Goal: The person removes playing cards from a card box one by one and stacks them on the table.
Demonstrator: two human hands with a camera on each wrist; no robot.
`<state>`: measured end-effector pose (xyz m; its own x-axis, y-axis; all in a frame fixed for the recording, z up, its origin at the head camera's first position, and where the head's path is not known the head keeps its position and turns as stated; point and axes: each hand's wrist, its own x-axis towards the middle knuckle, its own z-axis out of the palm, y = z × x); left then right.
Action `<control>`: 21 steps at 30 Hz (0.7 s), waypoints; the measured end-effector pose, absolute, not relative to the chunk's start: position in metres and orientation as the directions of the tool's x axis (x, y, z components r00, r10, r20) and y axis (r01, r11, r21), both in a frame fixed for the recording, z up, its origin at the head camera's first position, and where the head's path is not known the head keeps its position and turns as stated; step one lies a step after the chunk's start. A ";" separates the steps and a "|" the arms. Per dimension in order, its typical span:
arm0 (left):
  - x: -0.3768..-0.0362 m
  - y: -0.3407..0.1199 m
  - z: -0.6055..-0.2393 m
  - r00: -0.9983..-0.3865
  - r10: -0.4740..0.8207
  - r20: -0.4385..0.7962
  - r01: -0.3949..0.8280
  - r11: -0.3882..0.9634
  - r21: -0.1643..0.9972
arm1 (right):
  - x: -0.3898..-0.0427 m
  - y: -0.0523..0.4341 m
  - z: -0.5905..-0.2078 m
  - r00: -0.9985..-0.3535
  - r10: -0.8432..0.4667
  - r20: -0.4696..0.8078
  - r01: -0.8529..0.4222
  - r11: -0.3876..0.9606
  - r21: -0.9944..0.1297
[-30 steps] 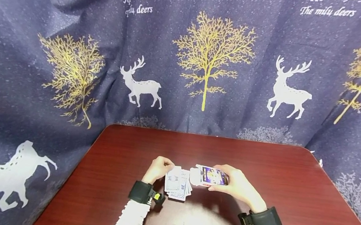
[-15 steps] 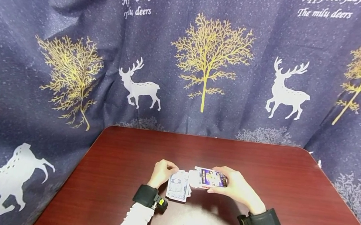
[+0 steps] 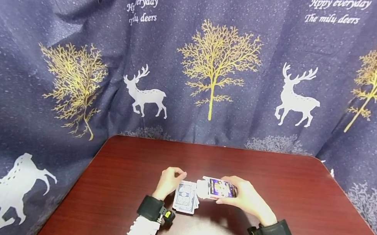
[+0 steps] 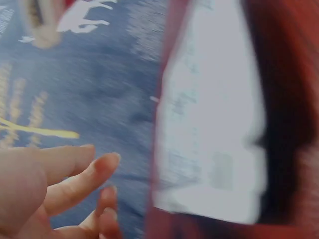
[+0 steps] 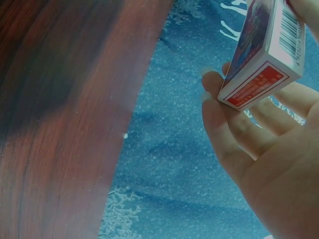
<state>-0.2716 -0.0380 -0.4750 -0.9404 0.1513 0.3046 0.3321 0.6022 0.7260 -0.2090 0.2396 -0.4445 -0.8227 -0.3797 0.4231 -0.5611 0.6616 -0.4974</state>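
- Hands sit close together at the lower middle of the head view: the right hand grips a card box, fingers curled around it, and holds it just above the worktop.
- Left hand rests at the left edge of a stack of playing cards, fingers loosely curled; whether it pinches the cards I cannot tell, and the left wrist view is blurred.
- Cards lie face down on the worktop, squared into a fairly neat pile, just left of the box and outside it.
- Box flap looks open toward the cards.
- By my judgement the pile is gathered, but none of it is in the box yet.
- Behind, a blue curtain with deer and trees fills the upper frame.
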 end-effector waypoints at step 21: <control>-0.220 0.008 -0.448 -0.892 0.264 0.366 0.450 0.582 0.677 | -0.205 0.236 -0.444 -0.785 -0.400 0.473 -0.607 0.649 -0.459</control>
<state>-0.2204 0.0083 -0.4476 -0.8921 0.2644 0.3663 0.4505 0.5816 0.6773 -0.2052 0.2355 -0.4443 -0.7852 -0.4000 0.4727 -0.6069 0.6491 -0.4587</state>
